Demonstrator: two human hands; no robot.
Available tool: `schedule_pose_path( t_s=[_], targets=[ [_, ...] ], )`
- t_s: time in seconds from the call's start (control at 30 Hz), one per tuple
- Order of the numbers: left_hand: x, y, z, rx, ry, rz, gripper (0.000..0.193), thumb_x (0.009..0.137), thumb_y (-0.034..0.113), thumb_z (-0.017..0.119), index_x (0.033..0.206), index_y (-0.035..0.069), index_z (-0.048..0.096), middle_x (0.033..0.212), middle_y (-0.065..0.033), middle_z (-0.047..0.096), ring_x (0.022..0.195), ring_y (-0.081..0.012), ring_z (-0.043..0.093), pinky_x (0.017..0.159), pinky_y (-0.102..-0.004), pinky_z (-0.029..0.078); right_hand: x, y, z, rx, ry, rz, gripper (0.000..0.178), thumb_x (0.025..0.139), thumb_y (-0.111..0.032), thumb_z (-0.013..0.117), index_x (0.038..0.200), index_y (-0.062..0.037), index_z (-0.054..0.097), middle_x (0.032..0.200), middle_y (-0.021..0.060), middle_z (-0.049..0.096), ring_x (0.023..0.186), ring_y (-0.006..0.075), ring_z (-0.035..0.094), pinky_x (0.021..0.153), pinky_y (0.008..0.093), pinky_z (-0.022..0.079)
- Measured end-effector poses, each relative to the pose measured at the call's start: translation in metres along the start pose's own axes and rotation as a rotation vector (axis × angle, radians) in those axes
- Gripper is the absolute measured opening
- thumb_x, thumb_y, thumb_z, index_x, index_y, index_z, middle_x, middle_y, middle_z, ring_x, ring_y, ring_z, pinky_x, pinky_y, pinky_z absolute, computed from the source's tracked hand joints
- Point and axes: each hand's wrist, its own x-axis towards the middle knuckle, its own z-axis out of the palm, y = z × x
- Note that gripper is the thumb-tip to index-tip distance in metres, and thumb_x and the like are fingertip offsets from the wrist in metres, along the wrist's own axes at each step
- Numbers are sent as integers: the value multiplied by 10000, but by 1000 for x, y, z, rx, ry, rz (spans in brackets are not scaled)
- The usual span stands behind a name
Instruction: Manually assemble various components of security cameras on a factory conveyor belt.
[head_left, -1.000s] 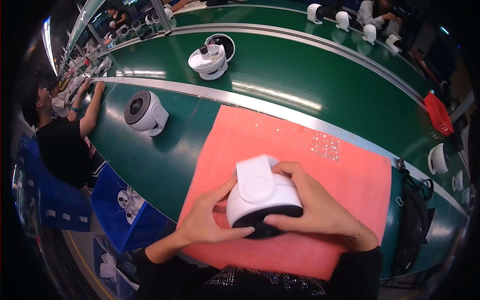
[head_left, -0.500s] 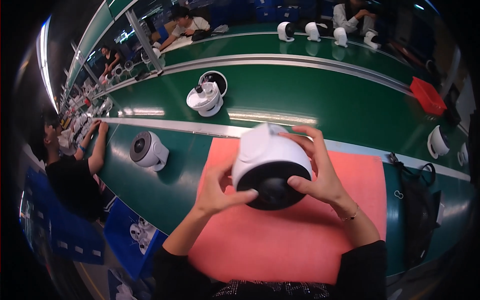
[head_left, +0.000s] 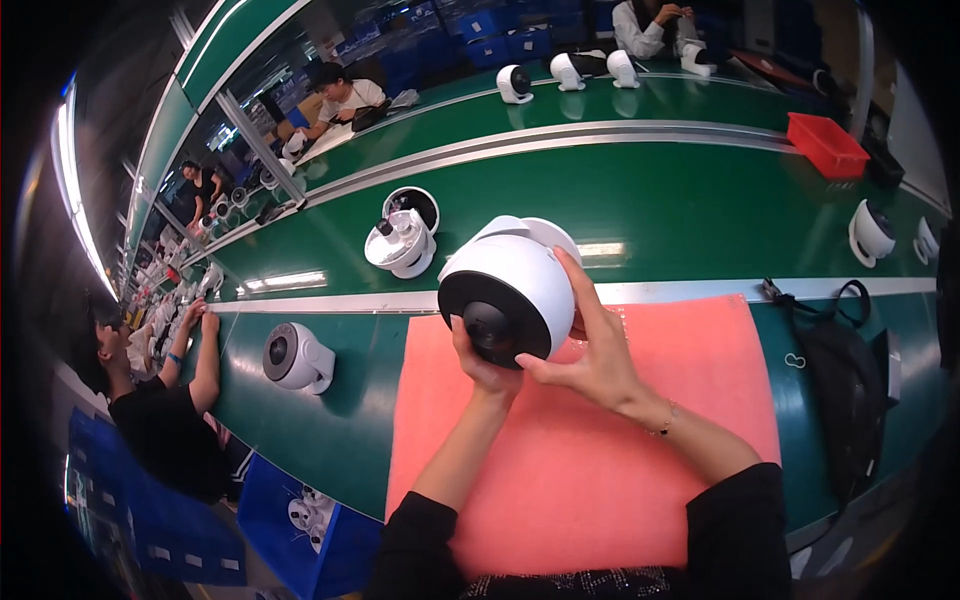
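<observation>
Between both hands I hold a white, ball-shaped security camera (head_left: pixel 540 275) with a black round front and a dark lens, raised over the far edge of a pink foam mat (head_left: pixel 600 470). My left hand (head_left: pixel 482 368) cups its lower front, thumb against the black face. On the right side, my right hand (head_left: pixel 595 350) grips the white shell, with its thumb at the lower rim of the black face. Some fingers of both hands are hidden behind the camera. Its white base is turned up and away from me.
Left of the mat stands another white camera (head_left: pixel 298 357). An opened camera housing (head_left: pixel 402 235) sits on the green belt ahead. At right lie a black bag (head_left: pixel 838 400) and a red tray (head_left: pixel 826 146). A co-worker (head_left: pixel 165 420) works at the left, above a blue bin (head_left: pixel 290 530).
The held camera has turned so its black face points more to the left, and both hands have shifted with it. My view has also moved.
</observation>
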Motion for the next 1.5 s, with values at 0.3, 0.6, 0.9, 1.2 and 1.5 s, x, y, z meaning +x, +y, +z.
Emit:
schedule_pose_path(
  t_s=[0.3, 0.6, 0.9, 1.2, 1.5],
  targets=[
    [28, 36, 19, 223, -114, -403, 567, 905, 535, 449, 1286, 114, 453, 1254, -66, 522, 1161, -199, 511, 973, -402, 435, 22, 10, 2, 481, 190, 390, 867, 752, -244, 749, 1428, -103, 225, 1322, 166, 429, 1147, 267, 523, 965, 380, 457],
    [82, 47, -20, 154, 41, -356, 928, 741, 164, 733, 1376, 189, 58, 1313, -130, 294, 1317, -298, 265, 994, -474, 327, 39, 59, -52, 550, 548, 584, 862, 805, -476, 657, 1367, -91, 129, 1229, 187, 428, 1010, 281, 575, 843, 377, 511],
    [193, 44, -138, -123, 459, -87, 933, 780, 163, 714, 1407, 186, 23, 1418, -153, 239, 1293, -360, 329, 1065, -520, 283, 30, 60, -14, 588, 272, 703, 656, 876, -427, 598, 1346, -72, 310, 1170, 144, 550, 891, 180, 604, 738, 319, 530],
    [178, 67, -120, 335, 225, -56, 451, 817, 264, 687, 1158, 2, 553, 1027, -66, 585, 900, -172, 615, 724, -262, 543, 27, 58, 7, 111, -227, 515, 221, 893, -148, 569, 1073, -27, 606, 934, 65, 658, 736, 92, 611, 666, 228, 505],
    [139, 103, -58, 688, 85, -110, 592, 783, 425, 604, 1073, -91, 579, 898, -266, 625, 567, -200, 658, 497, -216, 533, 26, 14, 11, -896, -151, -295, 569, 727, -108, 669, 1270, -140, 503, 1359, 79, 423, 1186, 354, 361, 995, 469, 319]
  ],
)
